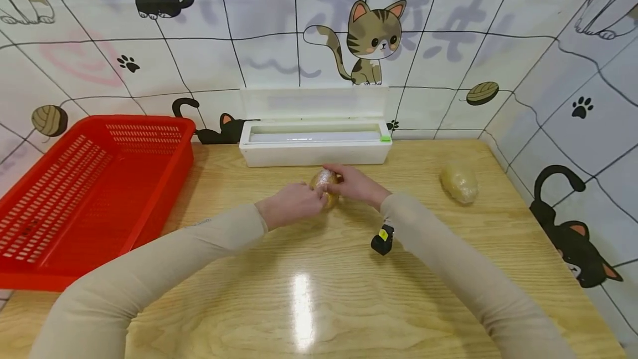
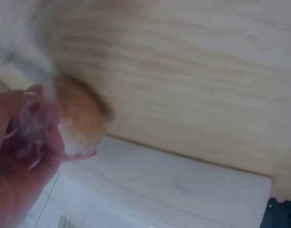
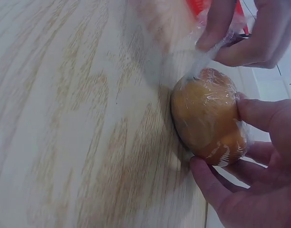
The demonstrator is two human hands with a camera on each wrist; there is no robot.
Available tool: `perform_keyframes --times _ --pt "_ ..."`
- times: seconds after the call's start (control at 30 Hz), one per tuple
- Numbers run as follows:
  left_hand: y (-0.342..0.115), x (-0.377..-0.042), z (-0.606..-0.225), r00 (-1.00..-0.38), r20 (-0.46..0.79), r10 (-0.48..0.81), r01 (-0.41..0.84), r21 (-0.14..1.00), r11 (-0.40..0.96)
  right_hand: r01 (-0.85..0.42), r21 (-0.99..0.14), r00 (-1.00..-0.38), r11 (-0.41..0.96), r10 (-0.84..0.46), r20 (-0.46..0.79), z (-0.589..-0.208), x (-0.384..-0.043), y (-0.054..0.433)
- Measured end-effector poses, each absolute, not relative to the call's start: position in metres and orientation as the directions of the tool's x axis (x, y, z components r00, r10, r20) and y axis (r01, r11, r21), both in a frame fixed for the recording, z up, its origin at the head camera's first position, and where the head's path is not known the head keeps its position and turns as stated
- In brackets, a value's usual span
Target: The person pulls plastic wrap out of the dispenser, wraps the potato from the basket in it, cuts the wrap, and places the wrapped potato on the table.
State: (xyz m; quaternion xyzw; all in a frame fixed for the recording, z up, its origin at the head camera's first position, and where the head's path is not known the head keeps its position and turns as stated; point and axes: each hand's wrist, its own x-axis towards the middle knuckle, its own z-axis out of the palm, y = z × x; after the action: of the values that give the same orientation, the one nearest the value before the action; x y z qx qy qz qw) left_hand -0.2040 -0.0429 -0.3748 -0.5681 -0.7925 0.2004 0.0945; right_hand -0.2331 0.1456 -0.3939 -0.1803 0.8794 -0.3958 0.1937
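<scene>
A round golden-brown item that looks like a bread bun [image 1: 324, 178], wrapped in clear cling film, sits on the table in front of the white box. My right hand [image 1: 360, 186] holds it from the right; in the right wrist view the thumb and fingers [image 3: 264, 114] curl round its side. From the left, my left hand [image 1: 294, 203] pinches a gathered piece of cling film [image 3: 201, 59] pulled up off the bun. In the left wrist view, crumpled film [image 2: 33, 126] shows between the left fingers. The bun's underside is hidden.
A long white box [image 1: 314, 155] with its lid raised holds a film roll [image 1: 314, 137] at the back wall. A red perforated basket [image 1: 164, 193] stands at the left. Another film-wrapped yellowish lump [image 1: 459, 182] lies at the right. A small black device [image 1: 382, 241] is under the right wrist.
</scene>
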Motion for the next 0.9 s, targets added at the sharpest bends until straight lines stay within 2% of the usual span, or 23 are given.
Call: perform_keyframes --times 0.07,0.17,0.23,0.3,0.37,0.47,0.53,0.6,0.73,0.9 --pt "-0.042 -0.205 -0.366 -0.344 -0.142 0.928 0.907 -0.306 0.289 -0.177 -0.752 -0.863 0.635 -0.468 -0.191 -0.394 -0.234 0.145" --pt "-0.040 -0.208 -0.356 -0.324 -0.172 0.930 0.943 -0.140 0.303 -0.181 -0.740 -0.868 0.648 -0.458 -0.189 -0.395 -0.235 0.144" --pt "-0.039 -0.211 -0.355 -0.292 -0.146 0.945 0.954 -0.112 0.277 -0.178 -0.740 -0.868 0.649 -0.458 -0.193 -0.394 -0.234 0.143" --pt "-0.040 -0.214 -0.356 -0.242 -0.088 0.966 0.959 -0.176 0.224 -0.177 -0.743 -0.865 0.645 -0.463 -0.196 -0.394 -0.234 0.142" --pt "-0.042 -0.217 -0.360 -0.200 -0.030 0.979 0.933 -0.312 0.181 -0.184 -0.748 -0.860 0.638 -0.473 -0.192 -0.394 -0.233 0.141" --pt "-0.046 -0.224 -0.365 -0.166 0.029 0.986 0.870 -0.466 0.161 -0.175 -0.763 -0.859 0.622 -0.476 -0.190 -0.393 -0.233 0.141" --pt "-0.048 -0.230 -0.367 -0.181 0.047 0.982 0.864 -0.470 0.181 -0.161 -0.773 -0.863 0.614 -0.467 -0.191 -0.393 -0.233 0.141" --pt "-0.048 -0.237 -0.369 -0.222 0.056 0.974 0.882 -0.413 0.225 -0.144 -0.782 -0.869 0.607 -0.456 -0.194 -0.394 -0.233 0.141" --pt "-0.050 -0.248 -0.374 -0.318 0.049 0.947 0.918 -0.232 0.321 -0.131 -0.799 -0.875 0.587 -0.447 -0.185 -0.396 -0.233 0.144" --pt "-0.049 -0.256 -0.378 -0.378 0.043 0.925 0.923 -0.067 0.380 -0.180 -0.807 -0.845 0.563 -0.508 -0.165 -0.398 -0.237 0.153"
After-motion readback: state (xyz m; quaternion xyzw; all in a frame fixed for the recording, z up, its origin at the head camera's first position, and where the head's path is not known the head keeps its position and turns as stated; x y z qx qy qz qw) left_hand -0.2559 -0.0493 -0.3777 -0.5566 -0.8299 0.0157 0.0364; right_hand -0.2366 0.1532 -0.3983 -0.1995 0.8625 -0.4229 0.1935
